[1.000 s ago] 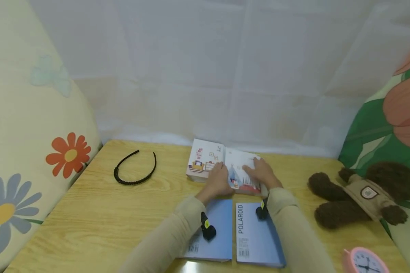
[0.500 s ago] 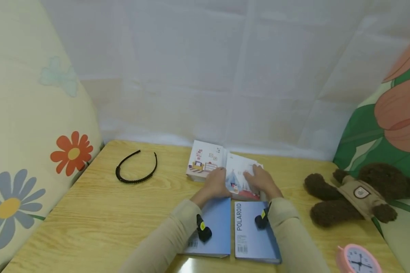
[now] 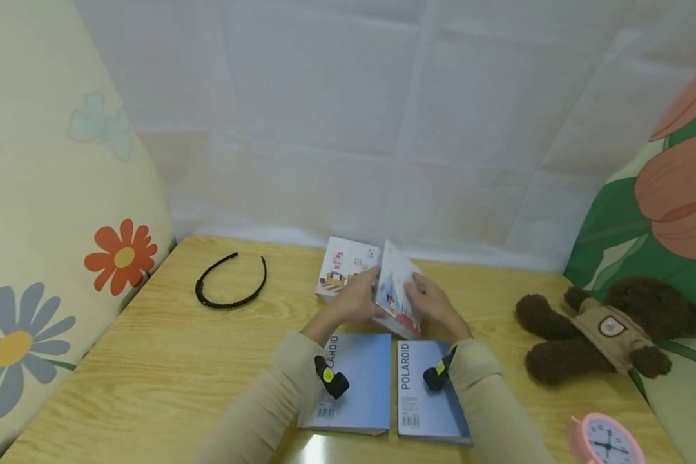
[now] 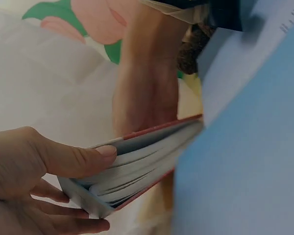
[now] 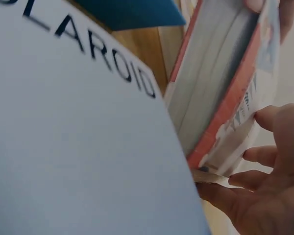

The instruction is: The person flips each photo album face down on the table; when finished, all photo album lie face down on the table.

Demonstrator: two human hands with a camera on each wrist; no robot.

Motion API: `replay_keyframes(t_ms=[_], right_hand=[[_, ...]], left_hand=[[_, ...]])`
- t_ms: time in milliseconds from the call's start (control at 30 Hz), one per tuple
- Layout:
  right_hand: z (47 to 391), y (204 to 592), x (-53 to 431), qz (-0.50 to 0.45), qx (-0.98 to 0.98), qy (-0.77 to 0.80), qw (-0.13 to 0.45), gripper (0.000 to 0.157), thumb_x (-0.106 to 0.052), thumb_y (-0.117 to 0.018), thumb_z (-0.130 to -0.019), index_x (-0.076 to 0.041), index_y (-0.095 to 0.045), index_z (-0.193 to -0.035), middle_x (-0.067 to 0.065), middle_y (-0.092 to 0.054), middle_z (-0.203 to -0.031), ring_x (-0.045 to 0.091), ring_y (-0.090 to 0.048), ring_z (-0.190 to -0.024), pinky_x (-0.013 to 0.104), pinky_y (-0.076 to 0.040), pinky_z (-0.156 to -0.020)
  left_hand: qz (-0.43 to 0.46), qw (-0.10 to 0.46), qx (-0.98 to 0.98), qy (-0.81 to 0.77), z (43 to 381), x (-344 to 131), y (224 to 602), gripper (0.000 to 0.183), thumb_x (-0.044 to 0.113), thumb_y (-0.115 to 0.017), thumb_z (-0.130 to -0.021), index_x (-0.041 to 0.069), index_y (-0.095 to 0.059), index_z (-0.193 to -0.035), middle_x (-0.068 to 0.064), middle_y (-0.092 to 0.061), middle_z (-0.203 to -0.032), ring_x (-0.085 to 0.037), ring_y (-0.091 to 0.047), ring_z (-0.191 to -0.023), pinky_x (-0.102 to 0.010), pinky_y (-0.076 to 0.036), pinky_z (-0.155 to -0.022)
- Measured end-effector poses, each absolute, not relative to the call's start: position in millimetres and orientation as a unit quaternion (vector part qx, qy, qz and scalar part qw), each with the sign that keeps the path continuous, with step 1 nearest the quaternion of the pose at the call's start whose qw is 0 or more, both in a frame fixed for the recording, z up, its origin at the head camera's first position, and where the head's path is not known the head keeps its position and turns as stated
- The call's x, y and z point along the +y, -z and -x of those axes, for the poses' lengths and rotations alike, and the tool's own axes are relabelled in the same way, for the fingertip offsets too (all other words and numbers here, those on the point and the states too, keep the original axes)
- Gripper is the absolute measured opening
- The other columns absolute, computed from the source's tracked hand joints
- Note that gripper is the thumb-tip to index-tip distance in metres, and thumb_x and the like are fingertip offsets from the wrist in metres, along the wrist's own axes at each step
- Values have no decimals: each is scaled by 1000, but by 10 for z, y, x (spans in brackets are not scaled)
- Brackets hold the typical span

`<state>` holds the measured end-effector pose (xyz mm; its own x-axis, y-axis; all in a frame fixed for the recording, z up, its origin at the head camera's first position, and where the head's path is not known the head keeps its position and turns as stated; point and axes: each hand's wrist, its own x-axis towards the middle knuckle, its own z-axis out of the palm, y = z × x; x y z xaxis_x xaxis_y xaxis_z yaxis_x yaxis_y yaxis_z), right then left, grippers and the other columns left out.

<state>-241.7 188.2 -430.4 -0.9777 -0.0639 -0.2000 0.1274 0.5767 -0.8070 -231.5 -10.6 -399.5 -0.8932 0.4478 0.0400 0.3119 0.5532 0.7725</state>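
Note:
Both hands hold a thick photo album (image 3: 396, 293) with a white, tent-printed cover and red trim, tilted up off the table. My left hand (image 3: 356, 298) grips its left side; the left wrist view shows the thumb on the page edges and fingers below the lower cover. My right hand (image 3: 433, 299) holds the other side, its fingertips on the printed cover in the right wrist view. Another white album (image 3: 339, 261), printed with a room scene, lies just left, partly behind my left hand. Two blue POLAROID albums lie nearer: the left one (image 3: 362, 370) and the right one (image 3: 420, 409).
A black headband (image 3: 230, 304) lies on the wooden table (image 3: 168, 361) to the left. On the right are a brown teddy bear (image 3: 606, 332) and a pink alarm clock (image 3: 606, 444). A white cloth (image 3: 301, 161) hangs behind the table.
The tent-printed album was lying nearly flat beside the other white one; my hands have tipped its right side up, and it now stands at a steep slant. The left hand has shifted slightly left.

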Motion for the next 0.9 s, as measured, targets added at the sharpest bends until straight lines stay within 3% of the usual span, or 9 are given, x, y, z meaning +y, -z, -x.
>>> replay_keyframes(t_ms=[133,267,400,567,700,900], right_hand=[[2433,4245,1898,7,876,473,91,61,-41,-38,-106,-7,-29,-156,19,-35,-156,39,-32,-142,54,-25,-116],[2476,4091,1970,31,856,509,85,60,-40,-35,-107,-7,-26,-157,22,-33,-156,44,-36,-138,57,-36,-109],[2536,3925,2082,45,823,559,95,60,-42,-28,-108,-17,-13,-161,25,-25,-158,52,-40,-132,60,-49,-94],[2569,3807,2225,48,830,546,100,60,-44,-28,-107,-27,-8,-161,22,-20,-161,52,-42,-130,59,-53,-87],[2582,3792,2276,37,842,528,110,61,-41,-34,-107,-27,-10,-161,23,-22,-160,47,-49,-125,56,-55,-85],[2577,3811,2296,23,840,531,114,61,-41,-36,-107,-30,-11,-161,22,-31,-157,42,-55,-117,53,-56,-84]], left_hand=[[-253,67,873,-412,2306,-29,3837,87,-1,-85,-71,-1,-41,-146,-17,-58,-131,-31,-59,-114,-44,-51,-98],[-273,59,882,-381,2258,129,3715,89,4,-82,-77,0,-34,-152,-20,-44,-148,-34,-50,-127,-47,-46,-103],[-278,51,902,-328,2216,335,3647,87,15,-81,-82,7,-33,-154,-20,-33,-155,-36,-44,-132,-50,-45,-104],[-285,28,923,-258,2165,561,3672,87,30,-82,-82,13,-37,-154,-18,-26,-159,-37,-36,-137,-53,-40,-102],[-294,21,915,-274,2149,629,3728,89,28,-83,-79,9,-37,-153,-18,-24,-160,-38,-34,-139,-50,-40,-104],[-286,41,874,-390,2208,509,3898,109,13,-87,-73,4,-18,-157,-19,-29,-155,-33,-42,-134,-46,-41,-109]])
